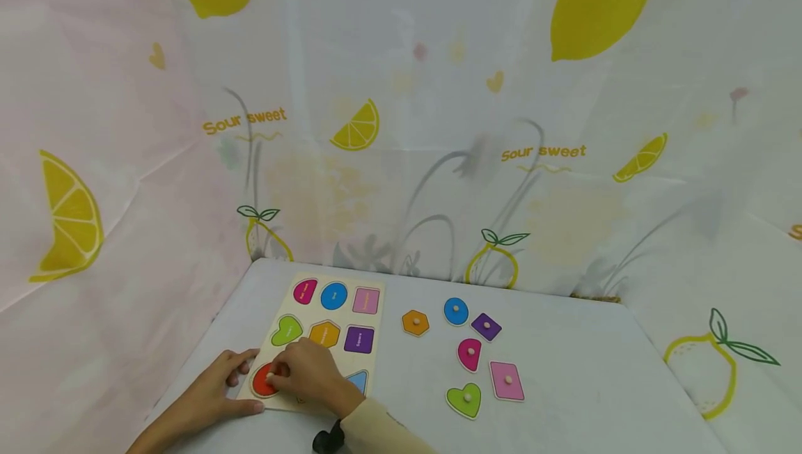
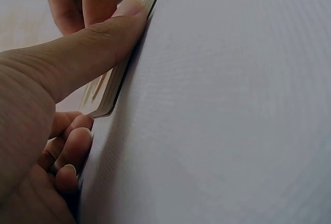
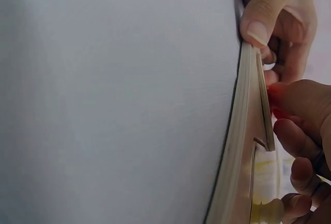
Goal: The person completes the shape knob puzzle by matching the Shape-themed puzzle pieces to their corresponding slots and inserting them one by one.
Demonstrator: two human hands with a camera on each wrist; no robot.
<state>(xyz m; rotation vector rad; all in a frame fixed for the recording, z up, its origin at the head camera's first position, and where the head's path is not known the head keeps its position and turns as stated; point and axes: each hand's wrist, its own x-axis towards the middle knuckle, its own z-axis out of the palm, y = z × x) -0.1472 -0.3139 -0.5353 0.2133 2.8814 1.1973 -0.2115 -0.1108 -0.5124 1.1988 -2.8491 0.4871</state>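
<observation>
A cream puzzle board [image 1: 343, 317] with coloured shapes lies at the left of the table. My left hand [image 1: 219, 388] holds its near left corner, thumb [image 2: 111, 30] along the near edge and curled fingers [image 2: 75, 149] at the side. With thumb and fingertips, my right hand [image 1: 313, 374] pinches the knob of a red rounded piece [image 1: 263, 381] over that corner. Seen from the right wrist, the red piece's pale edge [image 3: 265, 105] stands slightly tilted at the board's surface. A light blue triangle [image 1: 358, 381] is partly hidden behind the right hand.
Right of the board lie several knobbed pieces: an orange hexagon [image 1: 410, 325], blue circle [image 1: 452, 315], purple square [image 1: 482, 332], magenta half-round [image 1: 465, 358], pink rectangle [image 1: 515, 388] and green heart [image 1: 459, 409]. Lemon-print cloth [image 1: 401, 182] hangs behind the white table [image 1: 595, 370].
</observation>
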